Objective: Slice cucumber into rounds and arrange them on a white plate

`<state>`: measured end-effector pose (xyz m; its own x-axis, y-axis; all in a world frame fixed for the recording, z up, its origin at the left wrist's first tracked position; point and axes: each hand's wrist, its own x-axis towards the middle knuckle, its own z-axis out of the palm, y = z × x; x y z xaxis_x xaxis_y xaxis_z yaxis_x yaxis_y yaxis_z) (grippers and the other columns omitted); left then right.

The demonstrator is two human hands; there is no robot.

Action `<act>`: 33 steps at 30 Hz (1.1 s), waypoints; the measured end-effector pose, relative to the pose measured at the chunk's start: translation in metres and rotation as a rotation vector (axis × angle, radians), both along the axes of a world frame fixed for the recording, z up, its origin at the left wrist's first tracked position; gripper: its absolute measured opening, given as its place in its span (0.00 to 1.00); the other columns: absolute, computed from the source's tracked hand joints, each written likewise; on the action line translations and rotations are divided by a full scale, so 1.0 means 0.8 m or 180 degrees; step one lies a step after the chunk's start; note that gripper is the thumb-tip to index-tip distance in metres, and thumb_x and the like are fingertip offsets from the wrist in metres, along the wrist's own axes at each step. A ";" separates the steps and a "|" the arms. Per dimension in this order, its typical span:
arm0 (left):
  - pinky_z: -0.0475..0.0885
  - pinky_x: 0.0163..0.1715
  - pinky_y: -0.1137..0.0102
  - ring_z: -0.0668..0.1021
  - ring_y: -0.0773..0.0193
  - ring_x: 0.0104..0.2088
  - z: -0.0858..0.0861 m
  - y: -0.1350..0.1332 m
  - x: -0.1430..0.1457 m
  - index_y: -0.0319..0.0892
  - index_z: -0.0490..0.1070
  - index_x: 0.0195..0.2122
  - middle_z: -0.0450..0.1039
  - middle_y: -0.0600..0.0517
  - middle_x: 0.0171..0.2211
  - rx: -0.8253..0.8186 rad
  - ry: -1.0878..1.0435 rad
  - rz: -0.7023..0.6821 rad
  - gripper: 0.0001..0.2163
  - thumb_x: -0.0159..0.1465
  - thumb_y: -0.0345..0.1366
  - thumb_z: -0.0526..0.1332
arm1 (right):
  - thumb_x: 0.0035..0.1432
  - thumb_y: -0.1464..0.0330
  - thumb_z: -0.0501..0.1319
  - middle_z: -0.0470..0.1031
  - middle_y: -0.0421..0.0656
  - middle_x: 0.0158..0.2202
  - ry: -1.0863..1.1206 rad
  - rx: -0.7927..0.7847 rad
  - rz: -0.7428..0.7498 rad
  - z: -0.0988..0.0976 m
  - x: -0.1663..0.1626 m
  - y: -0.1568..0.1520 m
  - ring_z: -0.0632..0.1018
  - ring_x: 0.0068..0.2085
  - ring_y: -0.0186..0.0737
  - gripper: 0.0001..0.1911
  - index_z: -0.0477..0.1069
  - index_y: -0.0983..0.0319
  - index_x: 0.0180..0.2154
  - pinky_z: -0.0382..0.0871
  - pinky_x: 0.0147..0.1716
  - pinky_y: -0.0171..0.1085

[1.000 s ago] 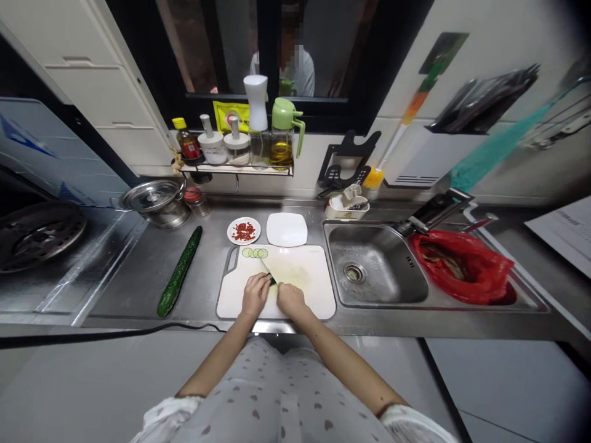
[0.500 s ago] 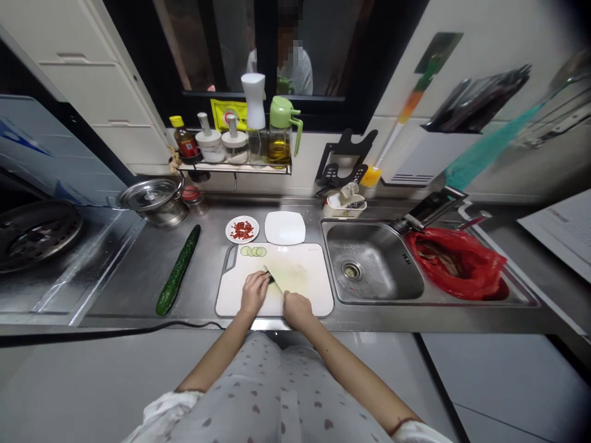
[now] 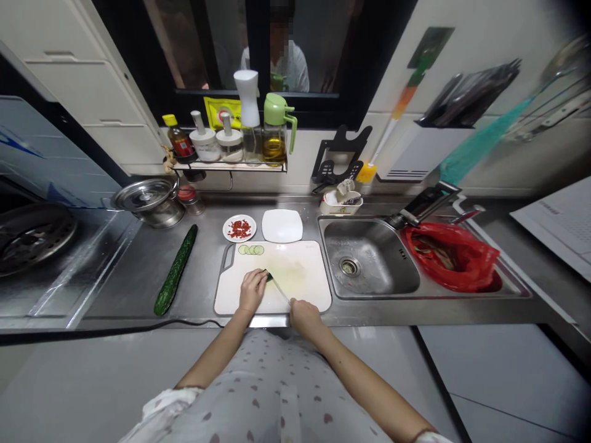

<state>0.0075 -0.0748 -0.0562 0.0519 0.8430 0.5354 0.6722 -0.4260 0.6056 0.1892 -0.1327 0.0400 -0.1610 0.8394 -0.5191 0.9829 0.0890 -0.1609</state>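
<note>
- From where I stand, the left hand [image 3: 252, 288] is bent over a small dark green piece [image 3: 269, 277], fingers bunched and seemingly pinning it to the chopping board [image 3: 300, 292]; most of the piece is hidden, but it looks like cucumber.
- The right hand [image 3: 303, 312] is wrapped around the handle of a knife [image 3: 281, 290], which the fist covers; the thin blade slants up and left, its far end at the green piece. Whether it has bitten in, I can't tell.
- That piece should be light and firm, crisp rather than squashy, with wet flesh that could slide on the board. I'd press down on the skin, fingertips curled back from the edge.
- The knife looks thin and stiff; a grip well back on the handle suits it.
- Four or so pale slices [image 3: 252, 250] overlap near the board's far edge. They'd be floppy and likely to cling; better lifted flat by their rims.
- The whole cucumber [image 3: 176, 271] lies on the desk [image 3: 115, 277], left of the board: heavier, bumpy-skinned, prone to roll, best held round its middle.
</note>
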 end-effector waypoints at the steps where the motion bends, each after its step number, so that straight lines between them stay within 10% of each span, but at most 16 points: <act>1: 0.72 0.46 0.62 0.76 0.60 0.44 0.000 0.000 0.000 0.44 0.75 0.43 0.76 0.47 0.41 0.0003 0.0003 0.0001 0.09 0.66 0.34 0.56 | 0.61 0.76 0.49 0.77 0.55 0.41 -0.0005 -0.0003 0.0000 0.001 0.002 -0.002 0.78 0.45 0.48 0.15 0.70 0.66 0.46 0.67 0.39 0.40; 33: 0.69 0.51 0.63 0.74 0.59 0.47 0.023 -0.005 0.001 0.44 0.74 0.42 0.75 0.48 0.43 -0.0612 -0.0393 0.0447 0.09 0.63 0.36 0.58 | 0.61 0.66 0.51 0.78 0.52 0.41 0.0159 0.0479 -0.0181 0.024 -0.004 0.043 0.78 0.44 0.46 0.17 0.70 0.63 0.49 0.63 0.40 0.38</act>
<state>0.0085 -0.0786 -0.0380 -0.1285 0.9242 0.3597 0.6326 -0.2030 0.7474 0.1861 -0.0982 0.0593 -0.1333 0.9156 -0.3793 0.9782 0.0601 -0.1987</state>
